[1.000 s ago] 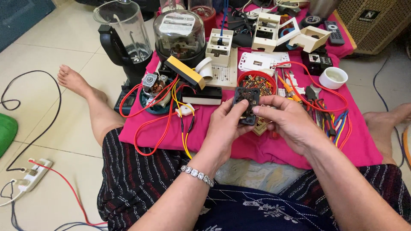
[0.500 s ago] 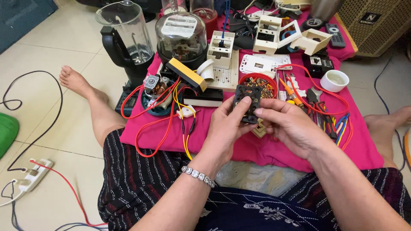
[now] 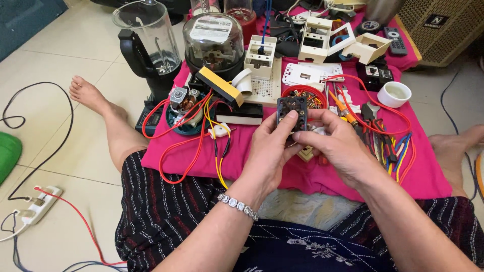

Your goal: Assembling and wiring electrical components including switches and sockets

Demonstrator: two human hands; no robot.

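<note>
Pink cloth (image 3: 322, 176) spread across the lap and floor, crowded with parts: blender jug on a black base (image 3: 146, 38), glass-domed meter (image 3: 214, 43), cream switch housings (image 3: 322, 43), red and yellow wires (image 3: 186, 146), a small red bowl of bits (image 3: 305, 95), a white cup (image 3: 394, 93).

Both hands are raised over the cloth, just in front of the red bowl. Left hand (image 3: 269, 153) cups the small black switch block (image 3: 292, 112) from below and the side, thumb up on its face. Right hand (image 3: 343, 146) pinches the block's right edge with thumb and forefinger; the other fingers are curled.

The block looks like rigid moulded plastic, so light and stiff, not slippery. Best held by the outer edges. Metal contacts are probably on the hidden underside, hard to tell.
</note>
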